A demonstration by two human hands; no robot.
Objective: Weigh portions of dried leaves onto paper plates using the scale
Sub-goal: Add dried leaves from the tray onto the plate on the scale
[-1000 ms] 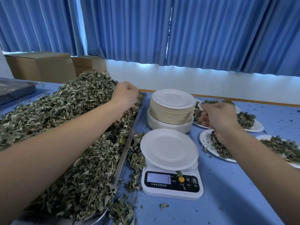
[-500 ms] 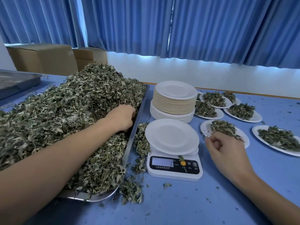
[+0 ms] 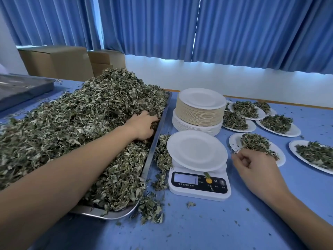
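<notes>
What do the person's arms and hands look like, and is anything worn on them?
The left arm and right arm are bare as far as the picture shows: no sleeves. The left hand and right hand wear no gloves; I see no watch, bracelet or ring.

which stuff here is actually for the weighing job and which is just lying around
For the job:
dried leaves
metal tray holding them
scale
empty plate on the scale
plate stack
filled plates
left hand, dug into the leaves

Just lying about:
cardboard boxes
second tray, far left
curtains
</notes>
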